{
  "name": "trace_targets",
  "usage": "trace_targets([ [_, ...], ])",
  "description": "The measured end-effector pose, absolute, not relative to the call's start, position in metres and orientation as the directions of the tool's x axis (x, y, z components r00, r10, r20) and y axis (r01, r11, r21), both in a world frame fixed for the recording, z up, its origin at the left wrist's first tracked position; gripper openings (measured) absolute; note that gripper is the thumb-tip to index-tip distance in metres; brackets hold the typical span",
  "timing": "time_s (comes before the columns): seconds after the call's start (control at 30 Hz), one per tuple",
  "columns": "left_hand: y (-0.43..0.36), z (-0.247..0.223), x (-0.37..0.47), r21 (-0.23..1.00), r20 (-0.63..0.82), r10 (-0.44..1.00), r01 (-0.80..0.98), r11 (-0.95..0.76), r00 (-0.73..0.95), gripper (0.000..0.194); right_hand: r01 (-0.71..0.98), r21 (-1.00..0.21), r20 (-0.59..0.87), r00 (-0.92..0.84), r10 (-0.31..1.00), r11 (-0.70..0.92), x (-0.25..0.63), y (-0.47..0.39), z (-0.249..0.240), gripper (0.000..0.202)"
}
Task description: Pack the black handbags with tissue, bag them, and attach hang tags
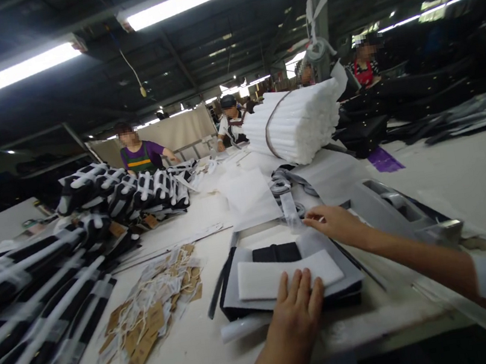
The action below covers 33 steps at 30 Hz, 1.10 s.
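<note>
My left hand (298, 304) lies flat, fingers apart, on a white foam sheet (266, 279) that rests on a folded grey and black garment (353, 278) at the table's near edge. My right hand (334, 223) reaches across to the garment's far edge, fingertips touching a strip of clear tape or plastic (290, 210) there. Whether it pinches the strip is unclear. A small black piece (276, 253) shows just beyond the foam sheet.
A pile of brown paper tags (153, 314) lies to the left. Stacked black-and-white packed garments (36, 298) fill the left side. A bundle of white foam sheets (295, 122) stands behind. A grey tape dispenser (398, 210) sits right. Other people work at the table's far end.
</note>
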State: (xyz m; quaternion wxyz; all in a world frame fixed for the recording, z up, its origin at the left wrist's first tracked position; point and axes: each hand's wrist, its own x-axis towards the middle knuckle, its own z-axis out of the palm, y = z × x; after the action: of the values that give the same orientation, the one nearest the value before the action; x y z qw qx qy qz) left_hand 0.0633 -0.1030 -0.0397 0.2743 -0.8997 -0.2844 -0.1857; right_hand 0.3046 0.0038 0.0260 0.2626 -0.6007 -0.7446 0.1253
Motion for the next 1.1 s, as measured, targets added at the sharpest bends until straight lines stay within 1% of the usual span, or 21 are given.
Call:
trace_targets([
  [0.13, -0.102, -0.042, 0.065, -0.383, 0.544, 0.397, 0.640, -0.667, 0.739, 0.042, 0.846, -0.515, 0.174, -0.055, 0.983, 0.138, 0.294, 0.073, 0.005, 0.031],
  [0.27, -0.097, -0.050, 0.065, -0.361, 0.585, 0.381, 0.650, -0.668, 0.716, 0.043, 0.798, -0.582, 0.156, -0.077, 0.985, 0.154, 0.296, 0.099, -0.006, 0.028],
  [0.47, -0.090, -0.050, 0.061, -0.334, 0.572, 0.369, 0.619, -0.711, 0.733, 0.048, 0.636, -0.736, 0.229, -0.087, 0.970, 0.231, 0.312, 0.084, 0.004, 0.022],
  [0.57, -0.088, -0.045, 0.059, -0.311, 0.538, 0.394, 0.609, -0.729, 0.746, 0.050, 0.525, -0.805, 0.251, -0.118, 0.961, 0.275, 0.313, 0.065, 0.015, 0.026],
  [0.67, -0.088, -0.040, 0.059, -0.291, 0.494, 0.424, 0.604, -0.742, 0.759, 0.051, 0.456, -0.839, 0.272, -0.124, 0.954, 0.298, 0.313, 0.039, 0.028, 0.028],
  [0.73, -0.089, -0.039, 0.059, -0.287, 0.473, 0.436, 0.602, -0.745, 0.766, 0.053, 0.450, -0.829, 0.299, -0.147, 0.943, 0.333, 0.314, 0.016, 0.033, 0.031],
  [0.83, -0.090, -0.038, 0.060, -0.291, 0.474, 0.441, 0.609, -0.738, 0.762, 0.052, 0.484, -0.762, 0.335, -0.275, 0.901, 0.431, 0.317, -0.020, 0.031, 0.035],
  [0.9, -0.091, -0.038, 0.060, -0.287, 0.485, 0.446, 0.618, -0.732, 0.752, 0.051, 0.511, -0.718, 0.319, -0.363, 0.876, 0.473, 0.321, -0.038, 0.027, 0.036],
  [0.93, -0.091, -0.038, 0.060, -0.282, 0.490, 0.446, 0.620, -0.732, 0.749, 0.050, 0.522, -0.708, 0.311, -0.374, 0.873, 0.476, 0.323, -0.042, 0.025, 0.038],
  [1.0, -0.091, -0.037, 0.061, -0.276, 0.490, 0.445, 0.618, -0.737, 0.749, 0.049, 0.551, -0.703, 0.312, -0.330, 0.891, 0.450, 0.325, -0.041, 0.026, 0.037],
  [1.1, -0.091, -0.037, 0.062, -0.274, 0.465, 0.449, 0.606, -0.747, 0.763, 0.049, 0.582, -0.729, 0.300, -0.203, 0.932, 0.361, 0.322, -0.017, 0.036, 0.040],
])
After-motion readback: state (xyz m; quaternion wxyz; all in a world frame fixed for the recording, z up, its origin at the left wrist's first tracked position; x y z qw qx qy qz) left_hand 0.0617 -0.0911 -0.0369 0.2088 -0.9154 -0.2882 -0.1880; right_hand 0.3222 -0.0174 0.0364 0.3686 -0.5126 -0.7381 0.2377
